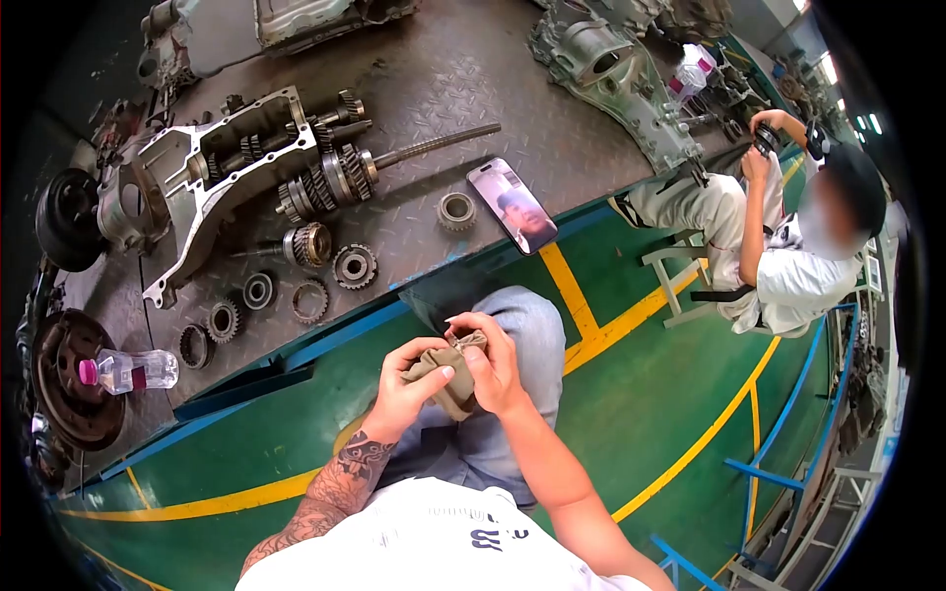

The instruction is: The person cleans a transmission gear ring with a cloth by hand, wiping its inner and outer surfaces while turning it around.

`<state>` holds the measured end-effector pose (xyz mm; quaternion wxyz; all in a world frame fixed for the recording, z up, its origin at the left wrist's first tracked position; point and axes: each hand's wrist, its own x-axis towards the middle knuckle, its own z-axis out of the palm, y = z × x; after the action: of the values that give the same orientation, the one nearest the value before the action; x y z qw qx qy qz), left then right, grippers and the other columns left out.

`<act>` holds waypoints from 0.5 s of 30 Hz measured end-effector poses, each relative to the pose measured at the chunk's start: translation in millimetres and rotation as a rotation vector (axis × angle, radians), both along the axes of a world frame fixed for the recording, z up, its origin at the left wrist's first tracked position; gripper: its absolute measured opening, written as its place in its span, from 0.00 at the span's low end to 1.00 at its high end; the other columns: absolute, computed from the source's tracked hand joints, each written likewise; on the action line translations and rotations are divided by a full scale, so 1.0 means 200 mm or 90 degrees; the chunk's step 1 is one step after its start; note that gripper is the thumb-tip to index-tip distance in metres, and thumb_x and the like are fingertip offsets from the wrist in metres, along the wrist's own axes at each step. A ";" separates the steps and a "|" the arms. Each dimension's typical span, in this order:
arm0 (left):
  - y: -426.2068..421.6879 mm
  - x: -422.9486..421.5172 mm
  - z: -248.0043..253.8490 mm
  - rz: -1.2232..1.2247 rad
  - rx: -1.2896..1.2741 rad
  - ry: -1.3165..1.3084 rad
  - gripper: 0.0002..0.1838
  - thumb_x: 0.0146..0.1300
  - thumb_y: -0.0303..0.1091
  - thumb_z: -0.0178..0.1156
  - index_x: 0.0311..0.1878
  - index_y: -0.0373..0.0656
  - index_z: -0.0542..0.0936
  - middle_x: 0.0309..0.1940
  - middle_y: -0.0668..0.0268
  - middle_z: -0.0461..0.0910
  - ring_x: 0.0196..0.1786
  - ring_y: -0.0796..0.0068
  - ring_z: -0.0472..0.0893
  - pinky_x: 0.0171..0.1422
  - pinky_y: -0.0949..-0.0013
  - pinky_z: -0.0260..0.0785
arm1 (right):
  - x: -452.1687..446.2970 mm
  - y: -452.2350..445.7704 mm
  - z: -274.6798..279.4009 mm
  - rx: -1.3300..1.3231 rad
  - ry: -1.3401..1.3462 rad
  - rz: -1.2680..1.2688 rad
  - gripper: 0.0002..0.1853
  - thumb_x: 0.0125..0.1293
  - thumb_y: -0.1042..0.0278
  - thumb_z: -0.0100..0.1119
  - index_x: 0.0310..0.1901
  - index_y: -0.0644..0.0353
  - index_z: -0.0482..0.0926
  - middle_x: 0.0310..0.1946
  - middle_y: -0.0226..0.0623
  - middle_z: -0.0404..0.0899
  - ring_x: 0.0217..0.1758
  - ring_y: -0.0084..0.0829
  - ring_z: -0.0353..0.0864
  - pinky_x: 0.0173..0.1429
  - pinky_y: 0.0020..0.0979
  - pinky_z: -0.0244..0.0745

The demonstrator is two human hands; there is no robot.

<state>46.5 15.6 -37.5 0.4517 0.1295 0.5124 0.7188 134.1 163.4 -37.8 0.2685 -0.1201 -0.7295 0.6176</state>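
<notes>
A brownish-grey cloth (453,396) is bunched up between my hands above my lap. My left hand (402,392) grips its left side, thumb on top. From the right, my right hand (496,362) pinches the upper part with curled fingers. Something may be wrapped inside, but the folds hide it. Nearest on the bench is a loose gear ring (456,211), beside a phone (511,206) with a lit screen. Several gears and rings lie in a row along the bench edge, among them a toothed gear (355,266) and a bearing-like ring (259,290).
An open gearbox housing (212,172) and a geared shaft (330,182) lie on the steel bench (424,89). A plastic bottle (138,371) stands out at left. Another casing (611,79) sits at the back. At right, a seated person (798,236) holds a dark part.
</notes>
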 end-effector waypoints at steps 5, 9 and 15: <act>0.01 0.04 0.07 -0.061 0.029 -0.259 0.23 0.64 0.27 0.65 0.62 0.31 0.77 0.52 0.60 0.83 0.53 0.71 0.84 0.59 0.65 0.78 | 0.02 0.03 0.01 -0.032 0.077 0.002 0.23 0.67 0.51 0.59 0.50 0.66 0.79 0.41 0.42 0.76 0.42 0.35 0.75 0.48 0.34 0.71; 0.03 0.07 0.06 -0.060 0.060 -0.289 0.24 0.66 0.27 0.67 0.64 0.35 0.76 0.54 0.62 0.83 0.53 0.73 0.84 0.58 0.67 0.79 | 0.03 0.03 0.00 -0.025 0.082 0.002 0.23 0.65 0.51 0.62 0.49 0.65 0.79 0.42 0.41 0.75 0.42 0.35 0.75 0.48 0.34 0.71; 0.03 0.09 0.08 -0.078 0.093 -0.274 0.26 0.65 0.28 0.70 0.65 0.37 0.75 0.55 0.63 0.82 0.54 0.74 0.84 0.59 0.67 0.78 | 0.02 0.01 -0.01 -0.010 0.092 -0.017 0.25 0.63 0.48 0.64 0.50 0.64 0.79 0.42 0.41 0.74 0.43 0.35 0.74 0.48 0.34 0.71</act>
<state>63.7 22.5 -21.9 0.5828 0.0364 0.3422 0.7362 138.5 164.8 -40.5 0.3276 -0.0876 -0.7015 0.6268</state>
